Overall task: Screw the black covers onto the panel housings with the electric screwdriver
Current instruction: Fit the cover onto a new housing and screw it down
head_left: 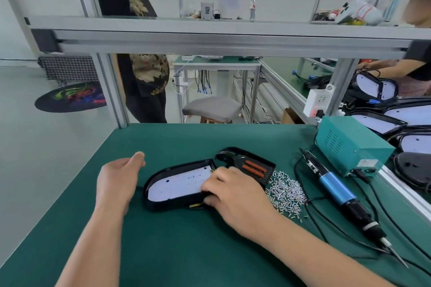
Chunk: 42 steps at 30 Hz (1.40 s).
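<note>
One black half-oval plastic panel housing [173,187] lay uncovered, unscrewed; right hand [235,196] fingers gripped its three-o'clock end, left hand [116,180] released; blue electric screwdriver [335,185] untouched.

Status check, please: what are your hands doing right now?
Left hand open, beside the panel housing. Right hand grips its near edge. Electric screwdriver lies untouched beyond the screws.

A green-topped bench [163,240] under an aluminium frame [210,39]; beyond, a padded stool [211,107] on pale floor [35,135].
</note>
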{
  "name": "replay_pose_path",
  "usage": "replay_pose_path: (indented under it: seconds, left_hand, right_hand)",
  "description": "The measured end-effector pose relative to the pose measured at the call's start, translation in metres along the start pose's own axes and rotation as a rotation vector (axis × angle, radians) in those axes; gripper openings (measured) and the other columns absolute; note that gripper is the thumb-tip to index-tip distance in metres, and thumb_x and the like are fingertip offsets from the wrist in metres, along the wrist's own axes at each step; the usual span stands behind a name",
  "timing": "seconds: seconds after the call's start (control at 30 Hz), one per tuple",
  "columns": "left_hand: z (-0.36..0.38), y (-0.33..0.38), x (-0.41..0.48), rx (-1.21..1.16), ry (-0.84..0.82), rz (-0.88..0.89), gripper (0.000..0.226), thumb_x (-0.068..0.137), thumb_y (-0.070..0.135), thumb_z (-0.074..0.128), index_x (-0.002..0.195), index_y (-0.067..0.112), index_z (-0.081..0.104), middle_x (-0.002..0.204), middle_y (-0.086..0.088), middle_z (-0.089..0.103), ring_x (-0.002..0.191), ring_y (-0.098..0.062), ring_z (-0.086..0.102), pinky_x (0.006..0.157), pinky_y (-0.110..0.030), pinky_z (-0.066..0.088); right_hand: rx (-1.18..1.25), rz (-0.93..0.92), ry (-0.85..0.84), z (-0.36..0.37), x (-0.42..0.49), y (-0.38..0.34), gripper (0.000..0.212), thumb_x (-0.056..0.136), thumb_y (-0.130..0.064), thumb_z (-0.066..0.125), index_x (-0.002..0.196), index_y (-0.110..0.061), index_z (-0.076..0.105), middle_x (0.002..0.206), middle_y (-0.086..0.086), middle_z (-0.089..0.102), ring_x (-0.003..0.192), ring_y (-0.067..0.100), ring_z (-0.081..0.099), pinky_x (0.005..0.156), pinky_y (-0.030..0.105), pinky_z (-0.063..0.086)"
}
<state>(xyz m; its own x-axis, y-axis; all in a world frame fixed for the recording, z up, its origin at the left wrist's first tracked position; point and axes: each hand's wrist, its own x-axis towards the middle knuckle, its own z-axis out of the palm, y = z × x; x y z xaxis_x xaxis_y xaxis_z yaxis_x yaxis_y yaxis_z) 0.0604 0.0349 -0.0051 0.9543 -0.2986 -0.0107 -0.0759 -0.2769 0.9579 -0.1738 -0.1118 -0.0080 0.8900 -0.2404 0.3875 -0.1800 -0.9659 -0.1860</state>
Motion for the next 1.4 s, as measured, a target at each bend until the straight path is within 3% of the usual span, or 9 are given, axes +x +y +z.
replay_pose_path:
  seconds: [0.13,0.27,0.43,0.53,0.67,0.73,0.93,1.2,1.4]
  left_hand:
    - [0.005,0.003,-0.004,0.239,-0.289,0.066,0.042,0.084,0.070,0.070,0.074,0.030,0.081,0.082,0.015,0.074,0.076,-0.009,0.066,0.069,-0.026,0.045]
    - [0.003,0.008,-0.012,0.315,-0.536,0.124,0.071,0.077,0.074,0.075,0.069,0.006,0.059,0.065,-0.004,0.053,0.060,-0.021,0.048,0.068,-0.035,0.040]
    - [0.001,0.009,-0.012,0.345,-0.529,0.201,0.010,0.089,0.037,0.083,0.084,0.028,0.084,0.091,0.004,0.081,0.094,-0.029,0.076,0.090,-0.043,0.060]
    - [-0.002,0.009,-0.010,0.358,-0.566,0.206,0.010,0.090,0.031,0.082,0.082,0.026,0.084,0.089,0.011,0.081,0.091,-0.017,0.076,0.082,-0.030,0.057]
    - [-0.003,0.008,-0.009,0.345,-0.646,0.230,0.012,0.090,0.033,0.081,0.086,0.022,0.083,0.090,0.003,0.080,0.089,-0.020,0.074,0.086,-0.031,0.056]
    - [-0.003,0.009,-0.010,0.326,-0.688,0.231,0.015,0.090,0.036,0.082,0.087,0.022,0.082,0.086,0.005,0.079,0.074,-0.016,0.067,0.065,-0.018,0.050]
    - [0.010,0.014,-0.026,0.243,-0.859,0.079,0.027,0.094,0.032,0.079,0.075,0.017,0.069,0.067,-0.005,0.047,0.055,-0.016,0.028,0.047,-0.023,0.021]
    - [0.028,0.018,-0.044,0.198,-0.974,-0.067,0.028,0.101,0.021,0.066,0.073,0.021,0.066,0.058,0.005,0.029,0.047,-0.010,0.018,0.041,-0.018,0.016]
    - [0.032,0.022,-0.049,0.215,-0.986,-0.111,0.048,0.098,0.063,0.062,0.082,0.018,0.072,0.056,0.007,0.033,0.044,-0.009,0.024,0.040,-0.017,0.021]
  right_hand:
    - [0.093,-0.012,-0.119,-0.024,-0.032,-0.008,0.031,0.100,-0.059,0.051,0.119,-0.038,0.064,0.115,-0.019,0.057,0.100,0.002,0.054,0.085,0.025,0.049]
    - [0.200,0.233,0.013,-0.044,-0.022,0.030,0.055,0.100,-0.067,0.046,0.142,-0.033,0.059,0.141,-0.015,0.058,0.118,0.001,0.054,0.105,0.030,0.046]
    - [-0.134,0.508,-0.312,-0.033,-0.002,0.081,0.078,0.088,-0.076,0.049,0.149,-0.028,0.037,0.130,0.005,0.053,0.122,0.034,0.053,0.103,0.048,0.043]
    - [-0.148,0.491,-0.316,-0.021,-0.005,0.090,0.087,0.077,-0.086,0.043,0.146,-0.032,0.042,0.117,-0.001,0.052,0.114,0.029,0.053,0.098,0.047,0.043]
    - [-0.066,0.516,-0.232,-0.019,-0.004,0.092,0.098,0.071,-0.084,0.048,0.153,-0.032,0.043,0.140,0.002,0.052,0.131,0.031,0.046,0.111,0.048,0.035]
    - [0.069,0.537,-0.133,-0.026,-0.008,0.090,0.100,0.069,-0.081,0.058,0.156,-0.033,0.042,0.145,-0.002,0.048,0.135,0.024,0.042,0.115,0.045,0.034]
    - [0.402,0.342,0.071,-0.064,-0.036,0.076,0.088,0.068,-0.072,0.079,0.146,-0.043,0.052,0.142,-0.034,0.040,0.139,-0.009,0.039,0.106,0.001,0.025]
    - [0.478,0.140,-0.268,-0.075,-0.075,0.040,0.077,0.069,-0.072,0.085,0.139,-0.056,0.056,0.151,-0.033,0.038,0.146,-0.003,0.039,0.113,0.022,0.038]
    - [0.381,0.078,-0.334,-0.064,-0.071,0.018,0.072,0.074,-0.084,0.071,0.139,-0.063,0.047,0.143,-0.040,0.031,0.145,-0.005,0.033,0.115,0.023,0.036]
